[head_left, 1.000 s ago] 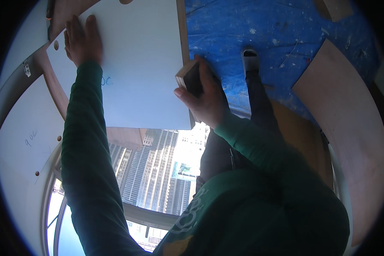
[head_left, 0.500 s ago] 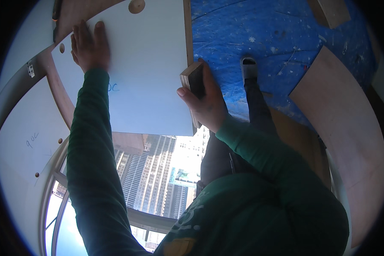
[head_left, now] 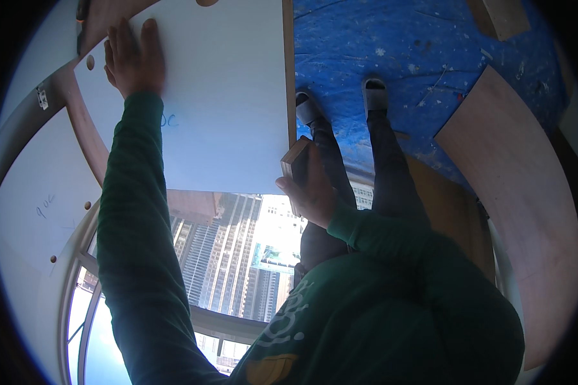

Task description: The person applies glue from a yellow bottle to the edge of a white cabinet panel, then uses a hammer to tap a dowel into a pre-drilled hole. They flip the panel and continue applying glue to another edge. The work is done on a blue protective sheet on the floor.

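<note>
A white-faced board point(head_left: 225, 109) with a wooden edge and cut round holes lies before me. My left hand point(head_left: 135, 64) rests flat on its surface near the far left, fingers spread and holding nothing. My right hand point(head_left: 316, 191) is closed around a sanding block point(head_left: 295, 156), a small piece of layered wood with a dark side face. The block is at the near end of the board's right edge, close to the corner. Whether it touches the edge there cannot be made out, since my fingers partly cover it.
A blue sheet point(head_left: 424, 38) with white specks covers the floor on the right, under my sandalled feet. A curved wooden panel point(head_left: 514, 186) stands at the right. Another white panel point(head_left: 38, 192) with small holes is at the left. A window point(head_left: 231, 256) shows tall buildings.
My right hand has drawn the sanding block nearer to me along the board's right edge. The left hand stays flat on the board. A second foot now shows.
</note>
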The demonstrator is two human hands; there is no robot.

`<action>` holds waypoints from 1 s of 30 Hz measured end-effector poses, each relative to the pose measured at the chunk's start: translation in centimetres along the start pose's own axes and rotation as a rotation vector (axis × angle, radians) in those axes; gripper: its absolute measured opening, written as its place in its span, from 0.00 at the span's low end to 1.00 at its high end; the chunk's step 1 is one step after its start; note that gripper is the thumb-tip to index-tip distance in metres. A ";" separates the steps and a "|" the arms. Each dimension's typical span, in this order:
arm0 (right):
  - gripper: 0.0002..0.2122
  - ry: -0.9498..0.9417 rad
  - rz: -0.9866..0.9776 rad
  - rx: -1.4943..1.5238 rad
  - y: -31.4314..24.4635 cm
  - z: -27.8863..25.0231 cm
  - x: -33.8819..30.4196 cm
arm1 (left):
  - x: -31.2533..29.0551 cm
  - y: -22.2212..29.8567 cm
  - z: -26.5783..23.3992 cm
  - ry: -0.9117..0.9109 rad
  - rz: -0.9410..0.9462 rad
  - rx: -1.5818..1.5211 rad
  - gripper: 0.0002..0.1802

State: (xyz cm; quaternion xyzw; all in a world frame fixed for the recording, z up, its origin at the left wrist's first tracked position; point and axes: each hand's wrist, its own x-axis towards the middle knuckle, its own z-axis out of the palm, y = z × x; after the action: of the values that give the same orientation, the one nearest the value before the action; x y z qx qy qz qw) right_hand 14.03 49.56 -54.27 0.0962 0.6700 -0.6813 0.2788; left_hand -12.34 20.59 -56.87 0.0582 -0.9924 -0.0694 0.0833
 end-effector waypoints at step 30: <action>0.35 0.390 -0.278 -0.328 -3.4 -15.7 13.8 | -0.3 1.3 -1.0 -0.045 -0.177 0.039 0.43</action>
State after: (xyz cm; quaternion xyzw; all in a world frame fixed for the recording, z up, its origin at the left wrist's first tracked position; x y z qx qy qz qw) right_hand -2.88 61.10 -59.66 0.0861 0.8189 -0.5642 0.0605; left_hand -12.04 21.80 -55.78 0.1456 -0.9862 -0.0584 0.0535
